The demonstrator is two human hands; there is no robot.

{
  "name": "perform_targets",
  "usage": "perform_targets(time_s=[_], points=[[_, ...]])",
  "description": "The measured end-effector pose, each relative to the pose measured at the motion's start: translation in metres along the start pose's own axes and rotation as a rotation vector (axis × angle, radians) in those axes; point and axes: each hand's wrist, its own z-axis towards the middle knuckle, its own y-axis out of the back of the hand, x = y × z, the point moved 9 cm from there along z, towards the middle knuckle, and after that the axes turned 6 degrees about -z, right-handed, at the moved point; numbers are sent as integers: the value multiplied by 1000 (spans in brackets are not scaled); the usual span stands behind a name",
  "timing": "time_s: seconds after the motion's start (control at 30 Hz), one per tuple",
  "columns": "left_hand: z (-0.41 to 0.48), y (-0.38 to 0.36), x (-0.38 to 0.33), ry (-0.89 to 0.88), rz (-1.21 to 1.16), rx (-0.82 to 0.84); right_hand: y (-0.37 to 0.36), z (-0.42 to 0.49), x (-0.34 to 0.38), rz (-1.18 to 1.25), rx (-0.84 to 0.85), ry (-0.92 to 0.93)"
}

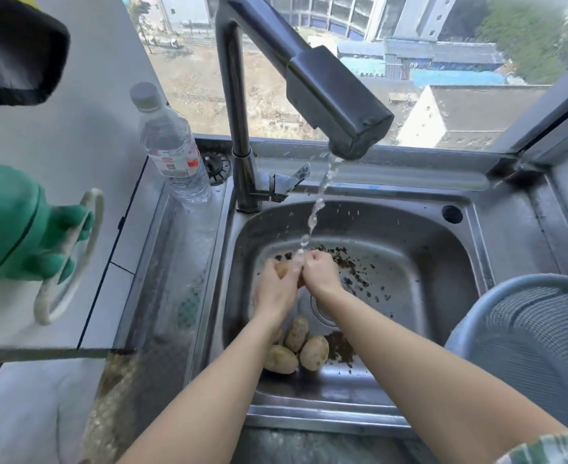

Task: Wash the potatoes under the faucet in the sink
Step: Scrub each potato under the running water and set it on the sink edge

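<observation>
Head view: two hands [277, 291] [320, 273], four potatoes [281, 270] [296, 333] [314, 352] [280, 359]

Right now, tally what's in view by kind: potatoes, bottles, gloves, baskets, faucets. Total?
potatoes: 4 (1 held under the water, 3 loose; another may be hidden under the forearm)
bottle: 1
glove: 1
basket: 1
faucet: 1
Total: 8

Daylit window [359, 35] overlooks buildings [460, 115]; white wall [91, 112] beside.
</observation>
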Motion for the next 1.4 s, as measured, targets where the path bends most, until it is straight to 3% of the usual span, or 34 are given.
perform_targets(time_s=[0.17, 0.27, 0.37, 0.5, 0.7, 0.87, 1.03, 1.23, 1.3, 1.4], points=[[7, 12, 14, 271, -285, -111, -5, -21, 23, 118, 73, 215], [-4, 0, 18, 351, -333, -17, -12, -22, 15, 291, 142, 128], [-11, -19, 17, 301, -253, 78, -11, -16, -2, 474, 57, -58], [-9, -27, 13, 194, -148, 68, 1, -13, -4, 391, -33, -78], [-13, -10, 19, 325, -228, 19, -17, -15, 7, 499, 201, 33], [-10, -4, 10, 131, -88, -60, -14, -17, 11, 443, 104, 19], [-13, 15, 23, 275, -224, -134, -34, -33, 12, 677, 409, -6], [-17, 1, 23, 228, -191, -35, -31, -33, 6, 642, 196, -108], [-17, 2, 14, 180, -184, -13, -33, -35, 6, 728, 249, -130], [-13, 14, 17, 262, -226, -57, -34, -38, 13, 755, 362, -75]])
